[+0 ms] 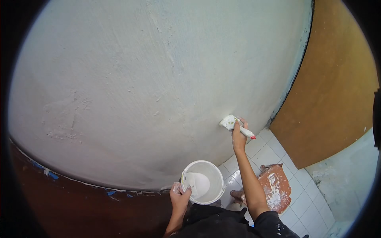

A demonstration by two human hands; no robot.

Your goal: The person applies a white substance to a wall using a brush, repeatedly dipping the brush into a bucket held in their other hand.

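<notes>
A paint-coated brush with a white handle and red tip is gripped in my right hand. Its bristles rest at the pale wall, low on the right part. My left hand holds the rim of a white bucket on its left side, fingers closed at the edge. White paint lies in the bottom of the bucket, which hangs in front of my dark shirt.
A brown panel stands at the right beside another pale wall section. Below are white floor tiles and a reddish stool-like object spattered with white. A dark brown surface runs along the lower left.
</notes>
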